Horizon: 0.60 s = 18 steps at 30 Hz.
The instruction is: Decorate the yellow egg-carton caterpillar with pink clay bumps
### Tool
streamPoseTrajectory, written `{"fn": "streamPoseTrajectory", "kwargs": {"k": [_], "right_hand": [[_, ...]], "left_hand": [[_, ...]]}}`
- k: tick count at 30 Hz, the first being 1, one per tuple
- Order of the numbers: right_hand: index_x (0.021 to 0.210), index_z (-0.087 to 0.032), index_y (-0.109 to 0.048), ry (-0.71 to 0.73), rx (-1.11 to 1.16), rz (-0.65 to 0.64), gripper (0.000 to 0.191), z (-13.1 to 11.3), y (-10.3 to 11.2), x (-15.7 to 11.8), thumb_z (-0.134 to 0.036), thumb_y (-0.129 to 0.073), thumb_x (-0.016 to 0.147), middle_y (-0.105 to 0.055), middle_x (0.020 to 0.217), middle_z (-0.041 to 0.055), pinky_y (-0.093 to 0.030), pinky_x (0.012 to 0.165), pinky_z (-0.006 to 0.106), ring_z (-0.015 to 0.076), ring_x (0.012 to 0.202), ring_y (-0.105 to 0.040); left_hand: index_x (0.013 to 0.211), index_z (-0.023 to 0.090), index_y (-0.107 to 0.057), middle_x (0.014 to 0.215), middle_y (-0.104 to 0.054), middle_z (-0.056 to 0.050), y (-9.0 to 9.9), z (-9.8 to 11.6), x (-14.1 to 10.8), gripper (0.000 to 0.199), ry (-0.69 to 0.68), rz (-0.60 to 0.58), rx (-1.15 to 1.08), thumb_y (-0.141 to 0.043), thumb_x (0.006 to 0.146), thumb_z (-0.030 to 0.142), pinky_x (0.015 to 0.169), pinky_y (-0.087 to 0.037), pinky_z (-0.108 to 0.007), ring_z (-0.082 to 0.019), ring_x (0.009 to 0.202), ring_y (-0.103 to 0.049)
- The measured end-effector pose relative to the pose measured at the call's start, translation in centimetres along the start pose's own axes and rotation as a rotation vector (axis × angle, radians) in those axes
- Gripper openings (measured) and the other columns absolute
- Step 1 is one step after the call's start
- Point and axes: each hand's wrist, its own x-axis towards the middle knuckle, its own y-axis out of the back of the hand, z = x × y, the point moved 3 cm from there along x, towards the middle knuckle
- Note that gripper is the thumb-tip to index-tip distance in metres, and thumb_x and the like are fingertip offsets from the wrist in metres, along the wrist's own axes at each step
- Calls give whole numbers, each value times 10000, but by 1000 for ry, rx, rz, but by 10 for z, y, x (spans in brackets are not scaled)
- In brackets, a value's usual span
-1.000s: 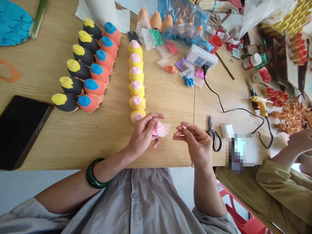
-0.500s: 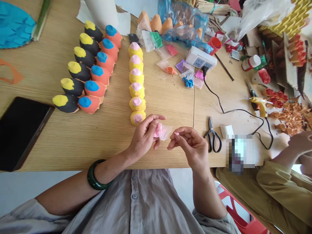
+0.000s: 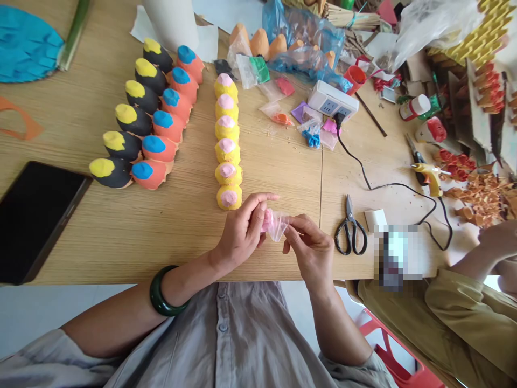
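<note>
A small clear bag of pink clay is held between my hands. My left hand, below the yellow row, grips its clay-filled end with thumb and fingers. The fingertips of my right hand pinch the bag's loose edge; whether a bit of clay is also between them is hidden. Just above my left hand stands a column of yellow pieces with pink tops. Farther left are black pieces with yellow tops and orange-red pieces with blue tops.
Black scissors lie right of my right hand, near a white block. A power strip trails a black cable to a glue gun. A dark tablet lies at left. Another person's arm is at the right edge.
My right hand has moved left from beside the bag onto its edge. The pink bit seen at its fingertips before no longer shows. My left hand has shifted slightly right.
</note>
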Motion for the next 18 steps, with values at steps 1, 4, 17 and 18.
{"fn": "streamPoseTrajectory", "kwargs": {"k": [1,4,17,18], "right_hand": [[973,-279,-877,0,-10,-1,104,1,-1,0,-322,-795,925,-657,800,-3,-544,453,227,88,564,-580],[1028,-290,-871,28,-79,-32,138,3,-2,-3,-337,-755,969,-669,844,9,-558,496,244,98,597,-599],[912,-229,-771,135,-152,49,68,6,-2,-4,-277,-752,956,-657,805,-4,-543,554,241,109,643,-592],[907,-223,-770,76,-70,56,97,7,-1,-3,-313,-773,941,-649,775,-11,-547,533,238,102,606,-580]], "left_hand": [[1148,189,-717,611,-519,61,0,-1,0,328,-15,-9,23,-529,1085,451,395,-347,-175,-62,399,-440],[1162,197,-707,604,-517,64,1,-1,-1,327,-50,-11,73,-478,1108,426,411,-354,-179,-64,401,-450],[1089,185,-685,625,-452,76,-3,-1,4,343,62,9,-129,-575,1052,508,326,-361,-161,-63,403,-414],[1081,184,-687,640,-449,74,-3,-2,4,348,80,13,-165,-600,1036,519,317,-371,-160,-65,411,-417]]}}
